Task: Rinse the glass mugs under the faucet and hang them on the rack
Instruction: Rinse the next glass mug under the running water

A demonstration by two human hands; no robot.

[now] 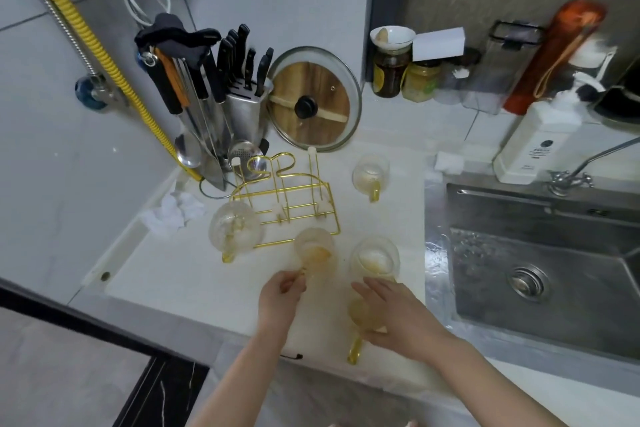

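Mug (314, 253) (handle pinched) in left hand (281, 295)

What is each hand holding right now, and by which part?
The left hand pinches a glass mug by its handle. The right hand rests over another mug; a grip cannot be told.

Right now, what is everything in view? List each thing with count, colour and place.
glass mugs: five, clear with yellow handles, on the counter; one hangs on the rack's left
rack: one, gold wire, counter centre
sink: one, steel, right
faucet: one, chrome, behind sink
knife block: one, steel, black handles, back left
pot lid: one, glass, leaning on wall
jars: several, back ledge
soap bottle: one, white, by faucet
left hand: pinches a mug's handle
right hand: rests on the nearest mug
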